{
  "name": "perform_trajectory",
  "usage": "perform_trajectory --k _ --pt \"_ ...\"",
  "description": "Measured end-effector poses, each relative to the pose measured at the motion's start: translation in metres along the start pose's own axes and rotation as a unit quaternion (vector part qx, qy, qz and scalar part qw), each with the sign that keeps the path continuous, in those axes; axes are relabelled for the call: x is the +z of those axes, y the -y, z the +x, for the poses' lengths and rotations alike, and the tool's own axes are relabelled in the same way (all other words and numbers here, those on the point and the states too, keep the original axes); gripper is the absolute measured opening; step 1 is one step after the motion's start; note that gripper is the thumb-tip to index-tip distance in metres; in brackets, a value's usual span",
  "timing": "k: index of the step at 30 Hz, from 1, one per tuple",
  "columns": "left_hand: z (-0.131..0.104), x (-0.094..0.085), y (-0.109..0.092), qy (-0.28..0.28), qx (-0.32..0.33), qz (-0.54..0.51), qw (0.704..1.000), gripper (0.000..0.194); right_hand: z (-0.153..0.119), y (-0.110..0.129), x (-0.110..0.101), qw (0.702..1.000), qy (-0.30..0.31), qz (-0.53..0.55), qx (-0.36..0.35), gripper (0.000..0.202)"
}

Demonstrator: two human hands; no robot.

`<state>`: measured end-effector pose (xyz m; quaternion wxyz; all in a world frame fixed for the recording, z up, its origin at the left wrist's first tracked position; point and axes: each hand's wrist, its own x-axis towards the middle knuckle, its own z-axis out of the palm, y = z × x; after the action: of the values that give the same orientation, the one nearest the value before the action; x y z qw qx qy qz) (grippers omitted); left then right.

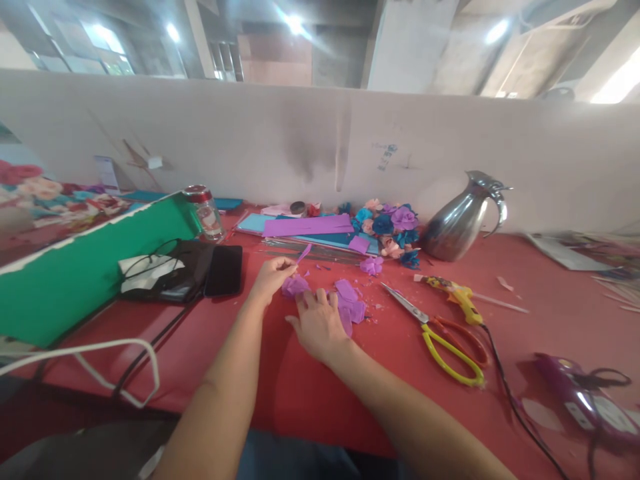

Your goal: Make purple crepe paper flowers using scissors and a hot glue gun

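Observation:
My left hand [273, 279] pinches a narrow purple paper strip [304, 253], which points up and to the right. Beside it, my right hand [319, 321] lies palm down with its fingers spread over the left part of some purple paper pieces [351, 303]. A bunched purple piece [295, 286] sits between the two hands. Beyond them, long purple paper strips [307, 226] rest on blue sheets [255, 223]. A small purple flower [371, 265] is to the right of these, in front of a cluster of blue, pink and purple paper flowers [384, 223].
Open-looking scissors [425, 320] and a yellow glue gun [463, 300] lie at right, with a metal jug [457, 220] behind. At left are a phone [223, 270], glasses on a dark case [185, 267], a glass jar [206, 217], a green divider [110, 267] and cables.

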<state>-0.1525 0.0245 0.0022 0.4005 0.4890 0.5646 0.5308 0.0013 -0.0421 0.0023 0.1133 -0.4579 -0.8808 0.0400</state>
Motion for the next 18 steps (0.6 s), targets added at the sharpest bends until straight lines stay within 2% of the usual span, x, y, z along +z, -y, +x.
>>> perform_trajectory --k 8,18 --pt "0.0009 0.0002 0.0027 0.023 -0.008 0.002 1.0 0.027 0.0036 -0.0007 0.0035 1.0 -0.005 0.006 -0.01 0.044" --pt "-0.0009 0.0006 -0.0006 0.002 -0.016 0.009 1.0 0.028 -0.003 0.0046 0.0011 0.999 -0.013 0.024 -0.024 0.042"
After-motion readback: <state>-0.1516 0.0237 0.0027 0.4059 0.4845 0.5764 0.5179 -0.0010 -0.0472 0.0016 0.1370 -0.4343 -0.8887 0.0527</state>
